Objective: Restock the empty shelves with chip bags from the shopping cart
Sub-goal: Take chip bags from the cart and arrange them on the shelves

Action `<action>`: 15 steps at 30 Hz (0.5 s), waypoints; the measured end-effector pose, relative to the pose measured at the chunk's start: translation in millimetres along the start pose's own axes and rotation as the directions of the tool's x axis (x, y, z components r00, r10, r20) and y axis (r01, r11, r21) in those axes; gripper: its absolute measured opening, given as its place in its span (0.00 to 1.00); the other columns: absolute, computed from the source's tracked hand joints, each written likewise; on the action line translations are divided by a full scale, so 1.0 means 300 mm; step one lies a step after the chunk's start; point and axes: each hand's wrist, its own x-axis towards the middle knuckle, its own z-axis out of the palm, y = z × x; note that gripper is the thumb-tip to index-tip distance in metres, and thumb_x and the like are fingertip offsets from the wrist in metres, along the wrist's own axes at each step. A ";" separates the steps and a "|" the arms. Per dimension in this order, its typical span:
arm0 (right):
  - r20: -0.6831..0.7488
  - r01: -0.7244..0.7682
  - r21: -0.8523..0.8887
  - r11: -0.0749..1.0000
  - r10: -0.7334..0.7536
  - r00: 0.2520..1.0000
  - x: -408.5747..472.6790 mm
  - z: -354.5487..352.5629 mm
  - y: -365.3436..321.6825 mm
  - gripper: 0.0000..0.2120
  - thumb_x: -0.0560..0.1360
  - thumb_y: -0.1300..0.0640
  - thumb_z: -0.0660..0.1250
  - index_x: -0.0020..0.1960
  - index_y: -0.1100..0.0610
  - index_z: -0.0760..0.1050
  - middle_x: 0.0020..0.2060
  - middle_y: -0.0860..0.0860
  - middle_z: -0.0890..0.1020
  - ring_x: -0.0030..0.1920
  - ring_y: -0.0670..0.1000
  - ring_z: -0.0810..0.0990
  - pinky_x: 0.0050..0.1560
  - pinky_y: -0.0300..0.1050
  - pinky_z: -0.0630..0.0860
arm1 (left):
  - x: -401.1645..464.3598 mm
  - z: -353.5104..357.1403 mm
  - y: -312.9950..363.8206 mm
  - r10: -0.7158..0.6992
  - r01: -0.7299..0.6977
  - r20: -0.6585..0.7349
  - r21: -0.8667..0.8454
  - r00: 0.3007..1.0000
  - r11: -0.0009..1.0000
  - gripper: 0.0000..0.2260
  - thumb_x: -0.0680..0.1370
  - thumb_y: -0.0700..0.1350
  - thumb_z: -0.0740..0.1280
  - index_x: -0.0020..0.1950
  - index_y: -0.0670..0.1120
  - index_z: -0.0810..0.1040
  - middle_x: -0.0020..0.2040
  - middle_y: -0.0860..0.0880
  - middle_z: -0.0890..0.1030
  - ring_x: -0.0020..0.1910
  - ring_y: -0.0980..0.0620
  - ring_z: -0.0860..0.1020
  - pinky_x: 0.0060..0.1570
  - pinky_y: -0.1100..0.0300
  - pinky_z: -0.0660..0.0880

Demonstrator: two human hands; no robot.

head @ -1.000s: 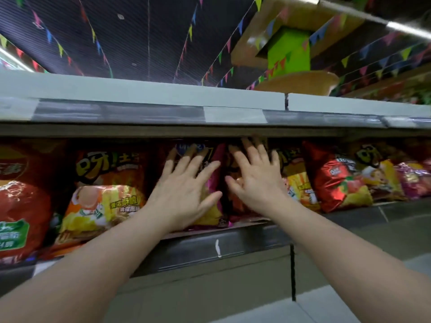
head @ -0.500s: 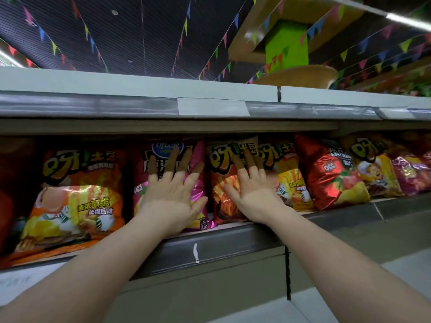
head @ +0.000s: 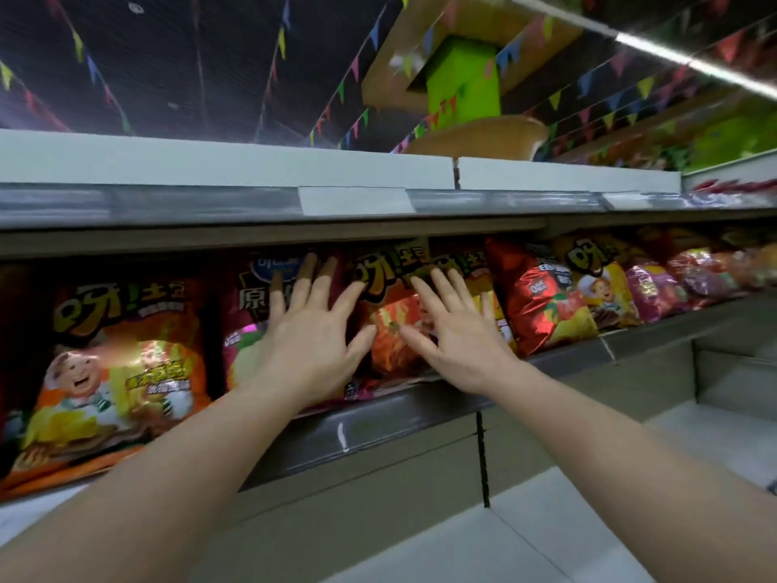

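Observation:
Chip bags stand in a row on a shelf [head: 378, 431] under a grey upper shelf [head: 252, 204]. My left hand [head: 307, 334] lies flat with spread fingers on a magenta chip bag [head: 248, 313]. My right hand [head: 454, 334] presses, fingers straight, on an orange chip bag [head: 391, 326] beside it. To the left stands a large orange bag with a cartoon face [head: 113, 372]. A red bag [head: 542, 305] and a yellow-orange bag [head: 601, 284] follow on the right. The shopping cart is out of view.
More pink and red bags [head: 689, 284] run along the shelf to the far right. Below the stocked shelf a bare lower shelf [head: 630, 477] shows. Coloured pennant strings and a green pillar [head: 462, 82] hang overhead.
The view has shifted left, so the bags sit further right in frame. Both hands stay flat on the same bags, and my fingers have spread wider.

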 end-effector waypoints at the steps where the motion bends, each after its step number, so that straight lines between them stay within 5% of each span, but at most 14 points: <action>1: -0.017 -0.002 0.011 1.000 0.003 1.000 -0.013 -0.006 0.021 0.31 0.78 0.37 0.49 0.77 0.46 0.44 0.77 0.47 0.42 0.76 0.48 0.37 0.73 0.59 0.39 | 0.005 0.004 0.019 0.021 -0.021 -0.022 -0.006 1.000 1.000 0.27 0.80 0.62 0.47 0.78 0.56 0.49 0.78 0.46 0.50 0.76 0.45 0.46 0.72 0.46 0.42; 15: -0.106 -0.176 -0.152 0.973 0.161 0.981 0.080 -0.140 0.496 0.30 0.78 0.39 0.51 0.76 0.49 0.52 0.76 0.51 0.53 0.76 0.53 0.45 0.73 0.61 0.46 | 0.180 0.059 0.380 0.059 -0.060 -0.030 -0.026 0.998 0.998 0.27 0.80 0.60 0.48 0.78 0.54 0.49 0.79 0.46 0.49 0.77 0.44 0.45 0.73 0.46 0.41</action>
